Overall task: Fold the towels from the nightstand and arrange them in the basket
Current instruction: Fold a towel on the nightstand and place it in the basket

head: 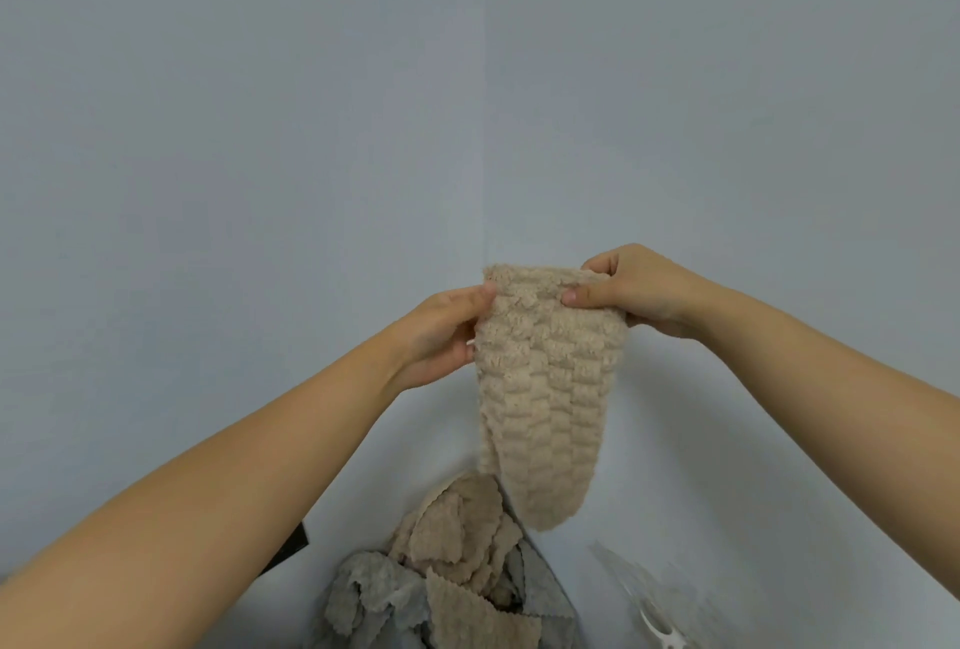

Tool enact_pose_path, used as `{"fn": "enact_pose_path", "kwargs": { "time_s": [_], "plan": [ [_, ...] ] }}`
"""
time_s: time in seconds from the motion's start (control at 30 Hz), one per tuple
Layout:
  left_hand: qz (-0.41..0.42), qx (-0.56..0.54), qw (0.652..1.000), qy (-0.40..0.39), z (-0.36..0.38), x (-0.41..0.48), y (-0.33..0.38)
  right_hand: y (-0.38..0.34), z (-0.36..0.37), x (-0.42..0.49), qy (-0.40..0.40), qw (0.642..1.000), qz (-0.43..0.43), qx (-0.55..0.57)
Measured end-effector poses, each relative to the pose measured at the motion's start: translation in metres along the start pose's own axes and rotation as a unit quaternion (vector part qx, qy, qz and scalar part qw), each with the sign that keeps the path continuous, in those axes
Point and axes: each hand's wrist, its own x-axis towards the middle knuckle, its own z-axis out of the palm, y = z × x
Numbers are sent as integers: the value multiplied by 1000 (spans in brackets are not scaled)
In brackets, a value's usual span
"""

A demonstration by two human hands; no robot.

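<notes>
A beige fluffy towel (pixel 545 388) hangs in the air in front of a room corner, doubled over along its top edge. My left hand (pixel 441 331) pinches its upper left corner with thumb and fingers. Its upper right corner is pinched by my right hand (pixel 623 292). Below it lies a heap of unfolded beige and grey towels (pixel 452 565) with zigzag edges. The nightstand surface under the heap is hidden. A clear plastic basket (pixel 654 607) shows faintly at the bottom right.
Two pale blue-grey walls (pixel 260 128) meet in a corner behind the towel. A dark edge (pixel 291 544) of some object peeks out under my left forearm.
</notes>
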Motion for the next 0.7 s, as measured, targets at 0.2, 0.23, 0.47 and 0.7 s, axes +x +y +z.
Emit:
{"fn": "enact_pose_path", "kwargs": {
  "time_s": [0.2,0.23,0.47,0.7],
  "plan": [
    [69,52,993,78,13,2,2,-9,-4,-3,71,990,-25,-117],
    [74,40,994,71,13,1,3,-12,-5,-5,75,984,-47,-155],
    [93,121,982,112,15,1,1,-14,-3,-9,120,990,-65,-21],
    [94,81,983,135,25,7,9,27,9,3,10,905,8,426]
  ]
}}
